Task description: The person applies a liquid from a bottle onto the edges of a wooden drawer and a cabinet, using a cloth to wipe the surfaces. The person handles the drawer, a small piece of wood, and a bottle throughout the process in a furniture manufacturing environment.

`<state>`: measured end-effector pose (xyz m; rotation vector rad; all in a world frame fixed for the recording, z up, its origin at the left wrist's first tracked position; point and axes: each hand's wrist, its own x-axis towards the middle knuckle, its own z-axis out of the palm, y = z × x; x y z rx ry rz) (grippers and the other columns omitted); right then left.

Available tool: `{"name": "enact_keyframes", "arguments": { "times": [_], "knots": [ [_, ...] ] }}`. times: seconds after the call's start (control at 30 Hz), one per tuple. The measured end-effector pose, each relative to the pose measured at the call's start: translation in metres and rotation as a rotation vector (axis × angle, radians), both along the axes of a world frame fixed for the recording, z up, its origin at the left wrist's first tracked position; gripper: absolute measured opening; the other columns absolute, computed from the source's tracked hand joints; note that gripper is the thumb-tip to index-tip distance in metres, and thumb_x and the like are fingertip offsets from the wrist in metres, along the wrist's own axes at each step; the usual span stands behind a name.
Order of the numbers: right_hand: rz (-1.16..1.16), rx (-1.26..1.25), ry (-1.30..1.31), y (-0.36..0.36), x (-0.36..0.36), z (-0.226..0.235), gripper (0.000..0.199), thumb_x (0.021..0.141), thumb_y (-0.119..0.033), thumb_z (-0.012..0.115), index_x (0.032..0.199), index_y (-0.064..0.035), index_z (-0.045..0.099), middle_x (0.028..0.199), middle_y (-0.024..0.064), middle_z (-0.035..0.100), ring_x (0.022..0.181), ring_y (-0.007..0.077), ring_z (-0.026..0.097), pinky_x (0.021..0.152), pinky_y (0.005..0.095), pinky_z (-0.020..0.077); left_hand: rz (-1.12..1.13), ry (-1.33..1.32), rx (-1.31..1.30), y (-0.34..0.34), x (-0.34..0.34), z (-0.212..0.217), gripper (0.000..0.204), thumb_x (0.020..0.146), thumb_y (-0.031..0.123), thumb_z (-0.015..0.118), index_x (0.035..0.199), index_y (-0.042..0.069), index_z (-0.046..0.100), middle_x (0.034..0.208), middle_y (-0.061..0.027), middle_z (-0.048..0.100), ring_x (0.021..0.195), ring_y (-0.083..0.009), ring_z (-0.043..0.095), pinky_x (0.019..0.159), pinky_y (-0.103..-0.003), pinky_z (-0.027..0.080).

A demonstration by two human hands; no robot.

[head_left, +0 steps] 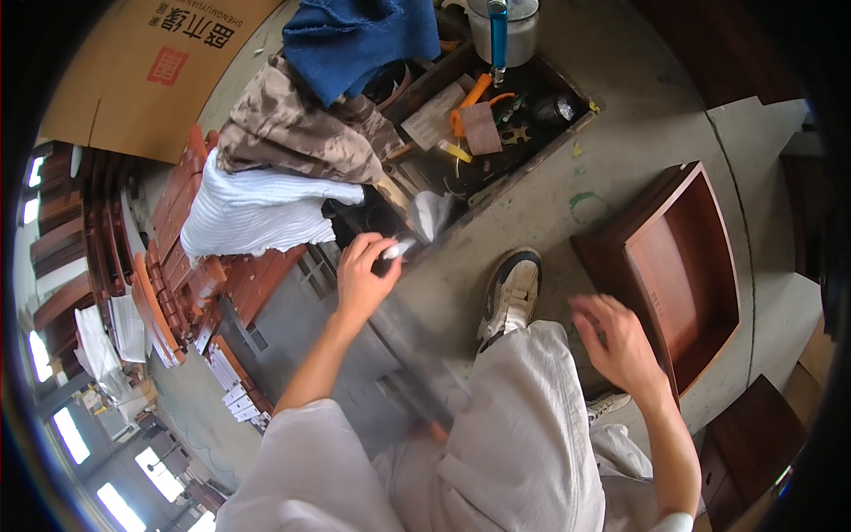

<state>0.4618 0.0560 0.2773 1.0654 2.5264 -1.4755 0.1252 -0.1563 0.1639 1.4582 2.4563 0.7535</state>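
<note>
My left hand (365,277) is pinched around a small white object (391,253), too little of which shows to tell its kind. It is held by the near corner of an open wooden tool box (510,183). A crumpled whitish piece (431,213) lies in that corner of the box. My right hand (613,341) hovers beside a reddish-brown wooden drawer (645,285), its fingers loosely bent and apart, a little blurred. Nothing shows in it. The drawer rests on the floor to my right with its hollow side facing right.
White ribbed cloth (257,213), camouflage cloth (288,129) and blue cloth (359,40) are heaped left of the box. A metal pot (523,34) stands at its far end. Stacked reddish wooden parts (182,208) and a cardboard box (133,106) are at left. Dark wooden furniture (753,443) stands at right.
</note>
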Motion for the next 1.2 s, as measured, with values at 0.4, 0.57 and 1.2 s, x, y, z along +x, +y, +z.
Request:
{"name": "enact_keyframes", "arguments": {
  "times": [0.4,0.57,1.2],
  "knots": [
    [-0.34,0.788,-0.293,0.071,-0.249,-0.176,0.019,0.08,-0.027,0.074,0.085,-0.0083,0.075,0.078,0.0124,0.073,0.084,0.0293,0.07,0.093,0.0472,0.0421,0.002,-0.094,0.116,-0.01,-0.002,-0.006,0.028,0.075,0.006,0.081,0.101,0.006,0.071,0.103,-0.0078,0.065,0.08,-0.0206,0.064,0.066,-0.03,0.052],
    [-0.275,0.321,0.148,0.08,-0.174,-0.097,0.015,0.083,-0.018,0.071,0.091,-0.0052,0.071,0.082,0.0158,0.073,0.079,0.0344,0.072,0.073,0.043,0.058,-0.02,-0.133,0.134,-0.012,-0.005,-0.007,0.026,0.077,0.008,0.079,0.101,0.007,0.069,0.105,-0.0099,0.065,0.095,-0.0291,0.067,0.081,-0.037,0.055],
    [-1.535,-0.504,0.554,-0.168,0.386,-0.03,0.017,0.098,-0.023,0.061,0.111,-0.0127,0.063,0.11,0.0003,0.064,0.1,0.0146,0.06,0.092,0.0349,0.049,-0.899,-0.615,0.053,0.212,0.144,0.228,0.024,0.095,-0.002,0.066,0.117,0.003,0.056,0.12,-0.0144,0.071,0.11,-0.0182,0.065,0.1,-0.033,0.05]
  ]
}}
